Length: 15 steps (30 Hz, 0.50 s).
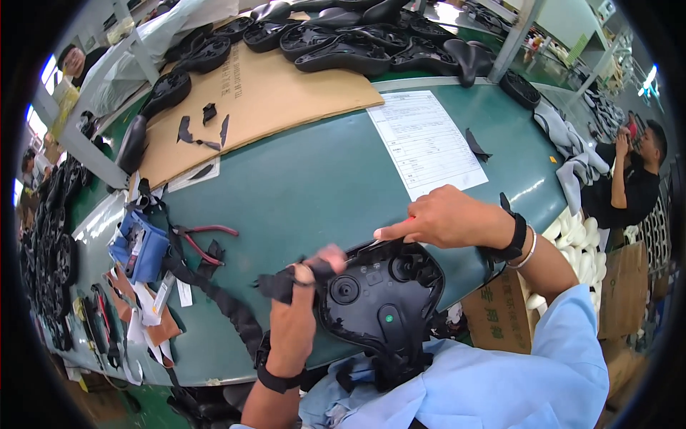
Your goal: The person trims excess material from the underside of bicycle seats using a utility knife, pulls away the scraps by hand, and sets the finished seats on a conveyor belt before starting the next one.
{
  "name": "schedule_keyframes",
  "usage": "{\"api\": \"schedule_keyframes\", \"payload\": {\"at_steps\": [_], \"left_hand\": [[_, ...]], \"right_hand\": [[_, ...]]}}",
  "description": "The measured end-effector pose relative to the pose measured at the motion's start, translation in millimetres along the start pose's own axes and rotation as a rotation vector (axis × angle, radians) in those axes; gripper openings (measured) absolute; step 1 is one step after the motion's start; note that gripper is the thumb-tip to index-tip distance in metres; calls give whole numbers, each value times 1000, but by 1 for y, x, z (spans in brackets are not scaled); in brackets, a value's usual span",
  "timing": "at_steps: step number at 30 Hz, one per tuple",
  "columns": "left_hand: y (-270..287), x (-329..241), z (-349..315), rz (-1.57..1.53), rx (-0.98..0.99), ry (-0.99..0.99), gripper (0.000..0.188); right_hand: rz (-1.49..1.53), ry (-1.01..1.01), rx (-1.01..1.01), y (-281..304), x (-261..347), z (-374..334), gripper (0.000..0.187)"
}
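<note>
A black bicycle saddle point(371, 297) lies with its underside up at the table's near edge, its narrow nose pointing toward my body. My left hand point(294, 318) is at the saddle's left rim, its fingers partly smeared by motion and closed around a dark strip of material point(275, 286). Over the saddle's far edge, my right hand point(446, 218) is closed, with the thumb stretched left along the rim. A bit of red shows between its fingers, but the thing in its grip is mostly hidden.
Red-handled cutting pliers point(204, 239) lie left, beside a blue box point(139, 247) and black fabric point(229, 314). A printed sheet point(429, 143) and cardboard point(264, 93) lie farther off. Several saddles point(343, 53) line the back. A co-worker point(636, 171) sits at right.
</note>
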<state>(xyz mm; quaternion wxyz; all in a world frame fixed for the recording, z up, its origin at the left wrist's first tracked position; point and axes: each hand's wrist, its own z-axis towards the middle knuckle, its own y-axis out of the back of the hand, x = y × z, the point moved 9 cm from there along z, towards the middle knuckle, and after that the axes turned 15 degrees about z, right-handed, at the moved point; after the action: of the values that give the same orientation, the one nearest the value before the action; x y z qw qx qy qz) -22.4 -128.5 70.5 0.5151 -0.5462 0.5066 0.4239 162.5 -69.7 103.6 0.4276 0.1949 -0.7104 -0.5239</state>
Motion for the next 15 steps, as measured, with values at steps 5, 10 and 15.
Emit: {"api": "schedule_keyframes", "payload": {"at_steps": [5, 10, 15], "left_hand": [[22, -37, -12, -33, 95, -167, 36], [96, -133, -13, -793, 278, -733, 37], [-18, -53, 51, 1198, 499, 8, 27]], "right_hand": [[-117, -124, 96, -1, 9, -20, 51], [-102, -335, 63, -11, 51, -69, 54], [-117, -343, 44, -2, 34, -63, 59]]}}
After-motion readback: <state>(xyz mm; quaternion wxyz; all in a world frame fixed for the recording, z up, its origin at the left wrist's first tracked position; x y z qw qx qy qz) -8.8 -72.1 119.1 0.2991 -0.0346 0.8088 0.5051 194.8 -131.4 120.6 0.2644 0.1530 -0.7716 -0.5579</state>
